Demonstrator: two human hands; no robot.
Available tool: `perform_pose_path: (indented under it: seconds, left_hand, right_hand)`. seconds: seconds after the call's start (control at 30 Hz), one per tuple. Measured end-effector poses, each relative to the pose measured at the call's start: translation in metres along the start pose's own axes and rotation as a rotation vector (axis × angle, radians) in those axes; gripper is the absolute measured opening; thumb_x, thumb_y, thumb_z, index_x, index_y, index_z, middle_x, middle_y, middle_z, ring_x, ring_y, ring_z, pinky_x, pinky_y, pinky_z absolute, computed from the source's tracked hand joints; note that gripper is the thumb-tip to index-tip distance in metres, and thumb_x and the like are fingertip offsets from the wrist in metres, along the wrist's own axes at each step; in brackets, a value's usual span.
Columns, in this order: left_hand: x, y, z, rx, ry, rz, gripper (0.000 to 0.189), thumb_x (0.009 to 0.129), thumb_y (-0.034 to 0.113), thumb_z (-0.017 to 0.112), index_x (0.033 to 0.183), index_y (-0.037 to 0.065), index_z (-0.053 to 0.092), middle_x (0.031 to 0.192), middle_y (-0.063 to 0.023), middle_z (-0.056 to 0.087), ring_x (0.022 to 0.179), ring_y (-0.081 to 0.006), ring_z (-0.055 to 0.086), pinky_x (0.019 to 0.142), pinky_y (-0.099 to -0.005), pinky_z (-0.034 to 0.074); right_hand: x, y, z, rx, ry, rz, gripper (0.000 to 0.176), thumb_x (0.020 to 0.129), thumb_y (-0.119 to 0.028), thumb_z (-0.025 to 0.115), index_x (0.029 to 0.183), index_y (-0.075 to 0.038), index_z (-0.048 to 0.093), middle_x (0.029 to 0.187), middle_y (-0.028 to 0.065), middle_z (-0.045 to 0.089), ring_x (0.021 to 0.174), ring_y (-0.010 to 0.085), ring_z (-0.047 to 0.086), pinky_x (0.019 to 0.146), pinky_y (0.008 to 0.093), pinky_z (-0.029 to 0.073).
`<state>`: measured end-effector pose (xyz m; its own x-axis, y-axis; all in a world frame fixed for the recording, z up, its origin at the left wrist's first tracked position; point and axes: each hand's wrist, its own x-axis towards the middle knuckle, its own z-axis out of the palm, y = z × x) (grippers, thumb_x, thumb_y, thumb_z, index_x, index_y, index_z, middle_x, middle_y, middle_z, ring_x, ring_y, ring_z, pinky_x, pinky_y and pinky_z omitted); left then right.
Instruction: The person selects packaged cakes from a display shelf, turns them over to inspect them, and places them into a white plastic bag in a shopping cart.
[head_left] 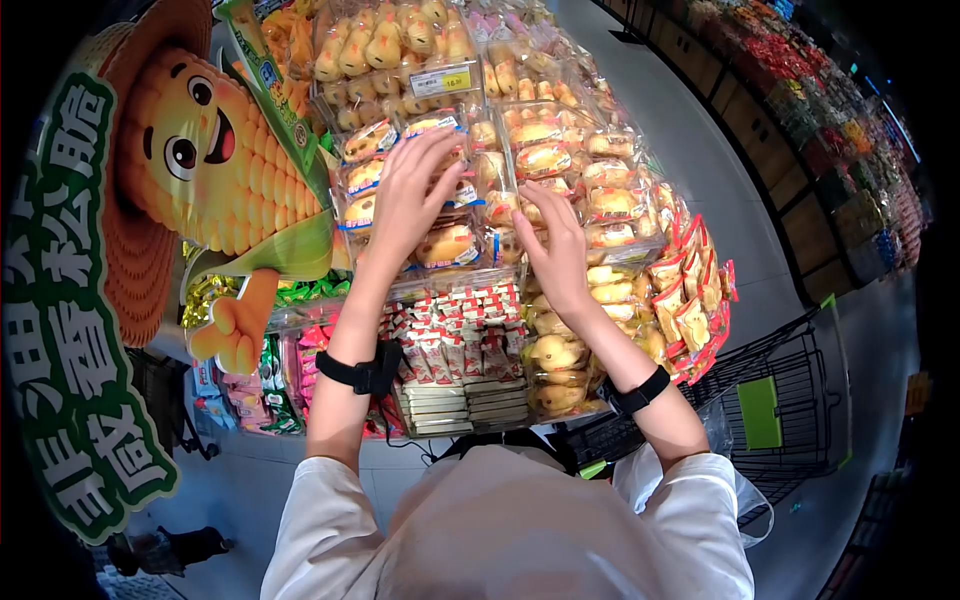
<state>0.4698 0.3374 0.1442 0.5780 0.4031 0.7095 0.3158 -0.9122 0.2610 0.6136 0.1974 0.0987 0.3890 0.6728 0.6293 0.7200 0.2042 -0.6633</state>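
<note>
Reaching over a stand of packaged snacks, my left hand point(410, 190) lies across a section of clear-wrapped bread rolls point(447, 246) with blue-edged labels. Its fingers are stretched out and cover part of the packs. My right hand point(556, 245) hovers at the divider beside it, thumb and fingers apart, near another stack of wrapped rolls point(612, 203). Neither hand has a pack in its grasp. Below my wrists sit red-and-white wrapped sticks point(460, 345). Yellow buns point(556, 353) in clear wrapping fill the bin under my right forearm.
A large corn-figure sign point(230, 150) stands along the left side. A price tag point(441, 80) is fixed above the rolls. Red snack bags point(692, 290) hang at the right edge. A shopping cart point(790, 410) stands at lower right, and shelves point(800, 130) line the far aisle.
</note>
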Motion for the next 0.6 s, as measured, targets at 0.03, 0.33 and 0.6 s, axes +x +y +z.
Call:
perform_pose_path:
  seconds: [0.03,0.33,0.6]
  left_hand:
    - [-0.001,-0.001,-0.011,-0.057,0.109,-0.09,0.028,0.088,0.019,0.056,0.113,0.005,0.059,0.122,-0.0107,0.057,0.116,-0.0282,0.051,0.099,-0.0405,0.037]
    - [-0.058,0.003,-0.026,0.213,0.128,-0.224,0.036,0.088,0.014,0.057,0.122,0.007,0.052,0.133,-0.0109,0.046,0.124,-0.0303,0.042,0.103,-0.0417,0.032]
    - [-0.078,0.022,-0.027,0.146,0.044,-0.275,0.037,0.086,0.013,0.058,0.122,0.007,0.053,0.134,-0.0118,0.043,0.124,-0.0313,0.04,0.103,-0.0432,0.032]
  right_hand:
    - [0.0,0.005,-0.002,0.003,0.029,-0.022,0.032,0.088,-0.019,0.059,0.112,0.002,0.057,0.118,0.017,0.057,0.112,0.0313,0.052,0.096,0.0387,0.04]
    - [0.065,0.032,0.027,-0.235,-0.414,-0.228,0.047,0.095,-0.024,0.043,0.136,-0.003,0.036,0.142,0.0144,0.036,0.132,0.029,0.033,0.107,0.0377,0.03]
    - [0.065,0.039,0.04,-0.171,-0.412,-0.206,0.046,0.095,-0.022,0.044,0.136,-0.002,0.036,0.141,0.015,0.037,0.131,0.03,0.035,0.107,0.0379,0.03]
